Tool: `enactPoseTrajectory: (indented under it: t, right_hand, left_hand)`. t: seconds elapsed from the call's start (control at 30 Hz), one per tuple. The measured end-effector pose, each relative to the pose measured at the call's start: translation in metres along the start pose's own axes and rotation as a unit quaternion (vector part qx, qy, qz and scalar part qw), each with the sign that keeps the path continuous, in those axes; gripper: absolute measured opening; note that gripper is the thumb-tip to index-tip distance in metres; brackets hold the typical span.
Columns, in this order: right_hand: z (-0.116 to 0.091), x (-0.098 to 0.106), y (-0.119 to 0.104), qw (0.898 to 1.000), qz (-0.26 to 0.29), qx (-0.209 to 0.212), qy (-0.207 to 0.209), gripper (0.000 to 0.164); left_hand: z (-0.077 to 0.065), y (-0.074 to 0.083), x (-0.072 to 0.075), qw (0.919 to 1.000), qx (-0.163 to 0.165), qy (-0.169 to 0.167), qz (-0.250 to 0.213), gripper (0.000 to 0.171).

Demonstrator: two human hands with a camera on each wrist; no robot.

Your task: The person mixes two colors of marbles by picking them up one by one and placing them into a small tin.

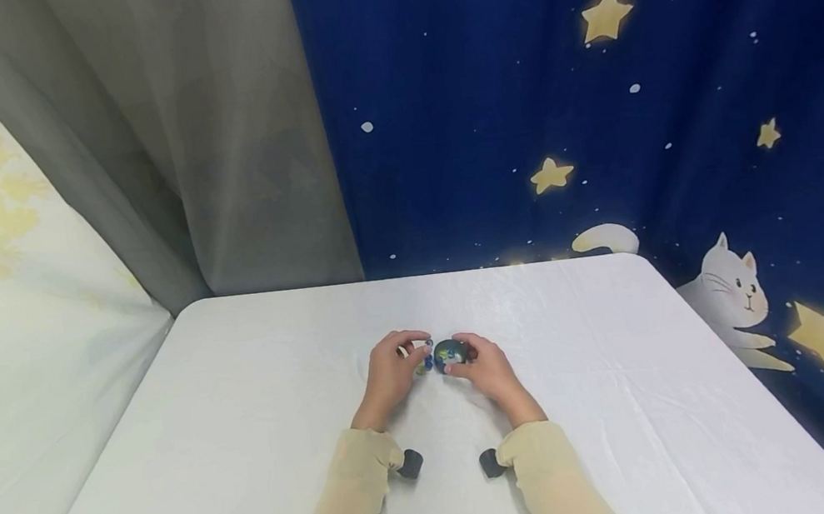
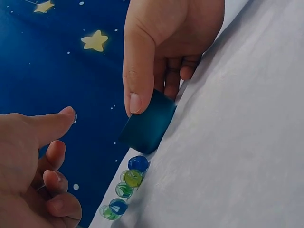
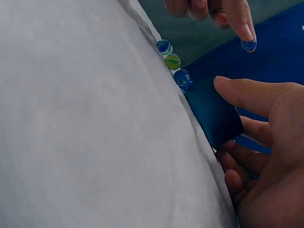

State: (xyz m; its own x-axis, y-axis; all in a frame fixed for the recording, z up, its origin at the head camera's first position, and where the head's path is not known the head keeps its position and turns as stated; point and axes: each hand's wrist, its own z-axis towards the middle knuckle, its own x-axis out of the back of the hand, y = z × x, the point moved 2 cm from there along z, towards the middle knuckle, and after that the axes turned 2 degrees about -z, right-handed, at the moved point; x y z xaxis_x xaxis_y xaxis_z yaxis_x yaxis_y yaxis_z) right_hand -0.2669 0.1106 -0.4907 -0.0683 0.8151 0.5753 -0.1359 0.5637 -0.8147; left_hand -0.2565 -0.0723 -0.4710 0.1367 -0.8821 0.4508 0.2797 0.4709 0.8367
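Observation:
Between thumb and finger, my left hand [image 1: 391,370] pinches a clear blue glass marble [image 3: 248,45], held up above the table. My right hand [image 1: 491,367] grips a short round dark teal tin [image 2: 148,124] by its sides, standing on the table. From above, yellow and blue marbles show inside the tin. Several loose marbles [image 2: 133,178], blue, green and yellow-green, lie close together on the table just left of the tin, partly hidden by the left hand in the head view. In the right wrist view the nearest blue marble [image 3: 181,77] is right at the tin's wall.
A white cloth covers the table [image 1: 198,447]. Behind it hang a grey curtain [image 1: 249,140] and a dark blue curtain [image 1: 458,118] with stars and a white cat. A small black block [image 1: 409,464] sits at the left cuff and another black block [image 1: 491,463] at the right.

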Motion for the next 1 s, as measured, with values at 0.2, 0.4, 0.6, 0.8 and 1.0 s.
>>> enactPoseTrajectory:
  t: [0.2, 0.4, 0.6, 0.8, 1.0]
  right_hand:
    - [-0.0003, -0.0008, -0.0005, 1.0, -0.001, 0.002, 0.0, 0.054]
    - [-0.0004, -0.0007, -0.0004, 1.0, -0.002, 0.002, 0.0, 0.054]
    - [-0.0003, -0.0007, 0.0001, 1.0, -0.004, 0.002, -0.002, 0.054]
    - [-0.0003, -0.0002, -0.0003, 1.0, -0.001, 0.003, 0.001, 0.054]
    - [-0.0007, -0.0003, -0.0014, 1.0, -0.007, 0.016, -0.001, 0.055]
  left_hand:
    - [-0.0003, 0.0009, -0.0001, 1.0, -0.003, 0.006, -0.001, 0.018]
    - [-0.0002, 0.0034, 0.0003, 0.9998, -0.012, 0.012, -0.007, 0.018]
    - [0.0, 0.0049, 0.001, 0.9988, -0.035, 0.024, -0.024, 0.017]
    - [0.0006, 0.0032, -0.0001, 0.9986, -0.038, 0.03, -0.022, 0.017]
    - [0.0005, 0.0046, -0.0001, 0.9982, -0.037, 0.034, -0.031, 0.017]
